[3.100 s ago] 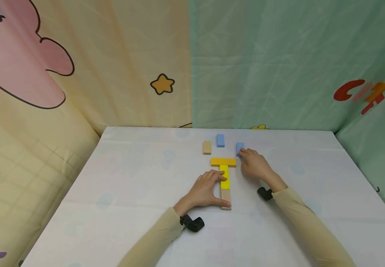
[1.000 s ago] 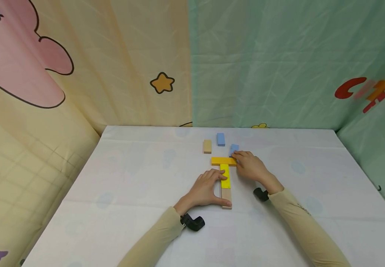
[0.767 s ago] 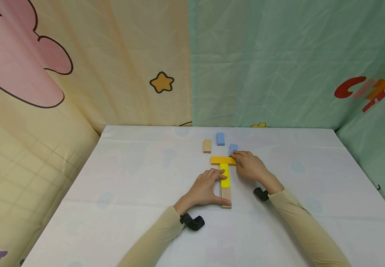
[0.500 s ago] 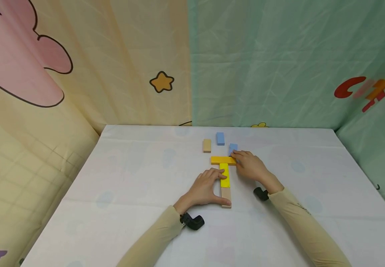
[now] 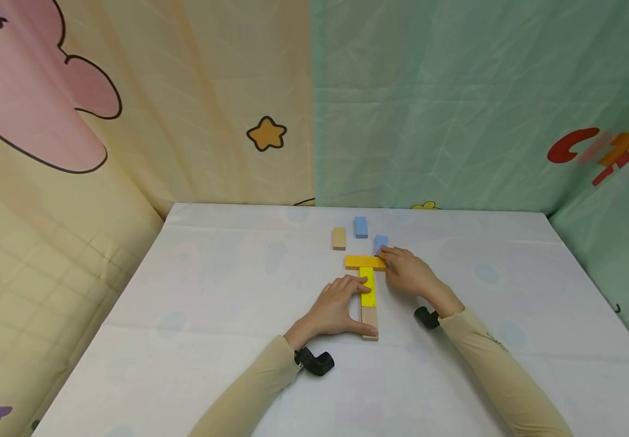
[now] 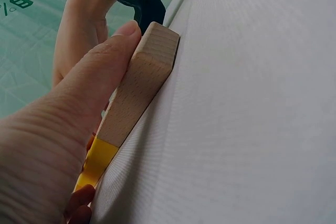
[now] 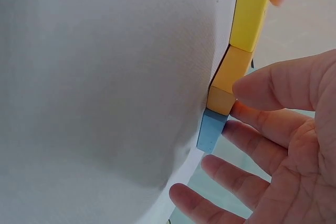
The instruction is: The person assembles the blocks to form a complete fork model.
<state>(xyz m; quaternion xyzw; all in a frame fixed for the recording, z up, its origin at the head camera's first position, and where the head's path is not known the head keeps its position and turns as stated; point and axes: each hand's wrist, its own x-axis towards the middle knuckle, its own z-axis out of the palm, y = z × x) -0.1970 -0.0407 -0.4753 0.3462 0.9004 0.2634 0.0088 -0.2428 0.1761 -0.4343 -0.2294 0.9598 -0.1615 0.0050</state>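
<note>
Flat on the table, an orange block (image 5: 360,262) lies crosswise above a yellow block (image 5: 368,298) and a plain wooden block (image 5: 369,316), set end to end in a T shape. My left hand (image 5: 333,311) rests along the stem, thumb on the wooden block's near end and fingertips on the yellow one. At the orange bar's right end, my right hand (image 5: 412,272) has its fingertips on a blue block (image 5: 381,241). In the right wrist view the thumb touches the orange block, the blue block (image 7: 211,131) sits against it, and the fingers stretch out loosely.
Behind the T lie a second blue block (image 5: 361,227) and a tan block (image 5: 339,238), near the back edge of the white-covered table (image 5: 227,273). Printed curtains (image 5: 429,109) hang at the back and sides. Each wrist wears a black camera (image 5: 319,364).
My right hand has slid the blue block left and towards me, from beside the orange bar to its back right end, and the block has straightened slightly. The left hand has stayed put.
</note>
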